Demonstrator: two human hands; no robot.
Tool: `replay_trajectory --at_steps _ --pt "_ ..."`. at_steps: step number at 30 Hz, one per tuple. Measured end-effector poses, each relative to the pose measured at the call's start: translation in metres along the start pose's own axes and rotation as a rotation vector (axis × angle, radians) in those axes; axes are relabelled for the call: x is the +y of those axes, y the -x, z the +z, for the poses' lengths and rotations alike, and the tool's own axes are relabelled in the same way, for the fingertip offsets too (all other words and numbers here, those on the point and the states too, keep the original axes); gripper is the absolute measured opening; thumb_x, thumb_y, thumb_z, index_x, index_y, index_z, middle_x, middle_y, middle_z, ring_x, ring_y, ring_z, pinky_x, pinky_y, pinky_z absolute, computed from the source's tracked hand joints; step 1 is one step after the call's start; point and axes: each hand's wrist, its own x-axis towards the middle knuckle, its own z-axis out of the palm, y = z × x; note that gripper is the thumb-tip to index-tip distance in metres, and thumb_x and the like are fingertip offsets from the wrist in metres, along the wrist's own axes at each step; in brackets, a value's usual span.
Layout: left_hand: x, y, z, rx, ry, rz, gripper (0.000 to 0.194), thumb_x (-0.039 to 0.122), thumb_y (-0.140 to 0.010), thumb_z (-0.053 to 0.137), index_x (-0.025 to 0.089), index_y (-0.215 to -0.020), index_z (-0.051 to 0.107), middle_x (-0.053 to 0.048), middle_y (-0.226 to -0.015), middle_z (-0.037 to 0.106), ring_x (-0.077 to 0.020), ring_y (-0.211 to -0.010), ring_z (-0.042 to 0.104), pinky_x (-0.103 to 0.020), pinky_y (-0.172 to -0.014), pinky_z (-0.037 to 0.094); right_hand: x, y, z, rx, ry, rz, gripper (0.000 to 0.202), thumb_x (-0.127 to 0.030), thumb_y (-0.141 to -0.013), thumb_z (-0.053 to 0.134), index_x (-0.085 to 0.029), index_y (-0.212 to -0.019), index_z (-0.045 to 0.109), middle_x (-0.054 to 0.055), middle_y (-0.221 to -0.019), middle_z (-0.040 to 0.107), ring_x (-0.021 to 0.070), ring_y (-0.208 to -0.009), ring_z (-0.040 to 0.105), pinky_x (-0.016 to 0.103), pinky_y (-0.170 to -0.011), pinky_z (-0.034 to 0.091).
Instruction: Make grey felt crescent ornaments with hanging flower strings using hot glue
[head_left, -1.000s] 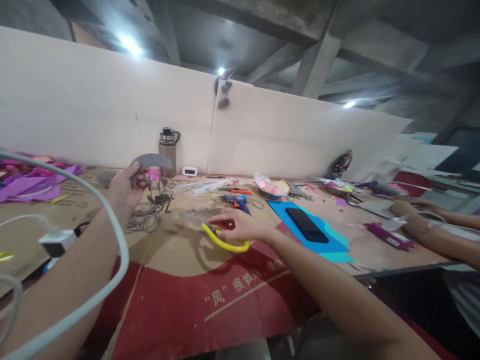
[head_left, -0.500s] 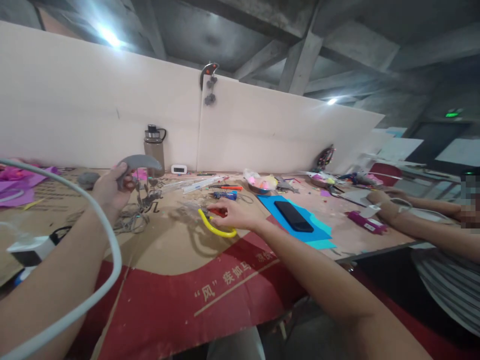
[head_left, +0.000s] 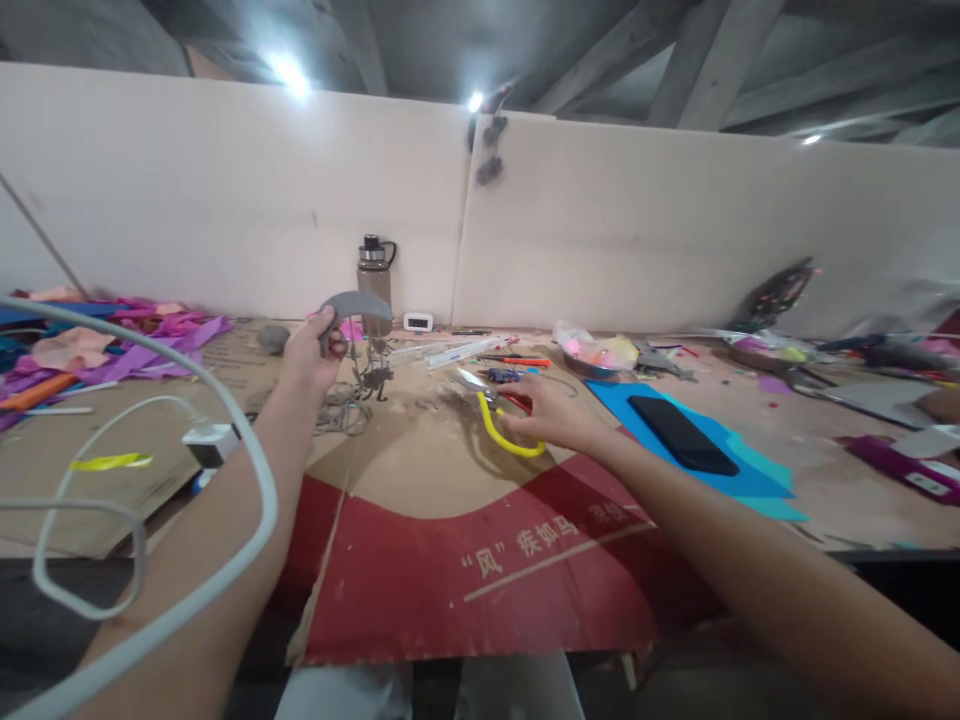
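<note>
My left hand (head_left: 313,352) is closed around one end of a grey crescent-shaped piece (head_left: 358,303), held up above the cardboard. Small grey pieces on thin strings (head_left: 375,370) hang beneath it. My right hand (head_left: 551,410) grips a pair of scissors (head_left: 499,437) low over the cardboard; their yellow handle loop curves out below my fingers, and the blades point away to the left. Part of the handle is hidden by my fingers. Close to the hanging pieces, a tangle of grey string (head_left: 341,412) lies on the cardboard sheet (head_left: 420,480).
A white cable (head_left: 259,480) loops over my left forearm. At the back stand a bottle (head_left: 374,285) and a small digital clock (head_left: 418,322). On the right, a black phone (head_left: 681,433) rests on blue sheets (head_left: 757,478). Crumpled coloured paper (head_left: 142,345) covers the left side.
The view has turned left, so the table's things sit further right and the co-worker is mostly out of sight. Both hands keep hold of the grey crescent and the scissors.
</note>
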Motion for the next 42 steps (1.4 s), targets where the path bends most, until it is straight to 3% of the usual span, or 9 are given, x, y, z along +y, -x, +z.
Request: replay_trajectory --at_steps 6,11,15,19,21,27,33,37,42 --pt "0.001 -0.005 -0.003 -0.022 0.021 0.028 0.014 0.012 -0.077 0.066 0.016 -0.069 0.055 0.002 -0.055 0.055 -0.0036 -0.040 0.045 -0.015 -0.036 0.032 0.003 -0.006 0.017 -0.007 0.331 0.018 0.024 -0.027 -0.084 0.050 -0.014 -0.090 0.070 0.016 -0.089 0.064 0.0281 -0.091 0.058 0.043 -0.084 0.042" --pt "0.000 -0.006 -0.002 -0.049 0.017 0.029 0.016 0.016 -0.076 0.068 0.017 -0.069 0.054 0.003 -0.054 0.055 -0.0036 -0.040 0.046 -0.015 -0.036 0.032 -0.035 -0.046 0.049 0.086 0.056 -0.325 0.045 -0.035 -0.094 0.039 -0.009 -0.129 0.052 0.017 -0.138 0.047 0.0257 -0.132 0.037 0.039 -0.110 0.029" --pt "0.002 -0.006 -0.003 -0.034 0.003 0.025 0.015 0.017 -0.077 0.068 0.017 -0.070 0.054 0.004 -0.053 0.054 -0.0034 -0.040 0.045 -0.015 -0.036 0.032 -0.073 -0.057 0.065 -0.172 -0.061 -0.219 0.061 -0.045 -0.090 0.046 -0.007 -0.138 0.042 0.021 -0.148 0.033 0.0306 -0.141 0.023 0.047 -0.113 0.021" --pt "0.005 -0.006 -0.002 -0.014 0.034 0.040 0.016 0.016 -0.078 0.067 0.016 -0.069 0.054 0.004 -0.052 0.053 -0.0029 -0.040 0.045 -0.016 -0.037 0.031 -0.105 -0.013 0.032 -0.635 -0.515 -0.688 0.041 -0.037 -0.096 0.038 -0.017 -0.125 0.058 0.009 -0.136 0.053 0.0187 -0.129 0.045 0.034 -0.109 0.032" --pt "0.006 -0.006 -0.001 -0.008 0.044 0.045 0.015 0.014 -0.081 0.063 0.015 -0.069 0.055 0.004 -0.053 0.053 -0.0022 -0.041 0.045 -0.016 -0.038 0.030 -0.108 -0.003 0.014 -0.884 -0.731 -0.707 0.045 -0.037 -0.097 0.032 -0.013 -0.114 0.065 0.008 -0.123 0.063 0.0159 -0.115 0.058 0.028 -0.101 0.040" --pt "0.005 -0.004 0.000 -0.018 0.033 0.037 0.016 0.013 -0.077 0.067 0.016 -0.068 0.054 0.003 -0.053 0.055 -0.0032 -0.041 0.045 -0.016 -0.037 0.032 -0.079 -0.074 0.043 -0.166 -0.372 -0.348 0.044 -0.043 -0.093 0.042 -0.019 -0.127 0.057 0.009 -0.137 0.052 0.0219 -0.129 0.045 0.040 -0.110 0.030" --pt "0.008 -0.004 -0.003 -0.008 0.051 0.037 0.016 0.012 -0.076 0.066 0.017 -0.067 0.054 0.003 -0.052 0.055 -0.0039 -0.041 0.045 -0.017 -0.036 0.033 -0.107 -0.046 0.069 -0.281 -0.116 -0.519 0.069 -0.050 -0.090 0.044 0.000 -0.138 0.040 0.024 -0.149 0.028 0.0309 -0.141 0.020 0.044 -0.115 0.016" --pt "0.006 -0.003 0.000 -0.015 0.032 0.028 0.016 0.015 -0.076 0.068 0.017 -0.067 0.054 0.003 -0.053 0.054 -0.0038 -0.040 0.044 -0.017 -0.037 0.031 -0.107 0.012 0.034 -0.529 -0.434 -0.751 0.042 -0.039 -0.097 0.033 -0.023 -0.129 0.055 0.003 -0.138 0.052 0.0145 -0.128 0.045 0.029 -0.107 0.034" --pt "0.004 -0.001 0.003 -0.026 0.022 0.023 0.014 0.015 -0.079 0.066 0.016 -0.069 0.055 0.002 -0.056 0.056 -0.0034 -0.041 0.044 -0.017 -0.038 0.030 -0.036 0.012 0.021 0.130 -0.114 -0.103 0.034 -0.031 -0.092 0.041 -0.016 -0.112 0.063 0.013 -0.118 0.062 0.0243 -0.111 0.054 0.041 -0.098 0.040"
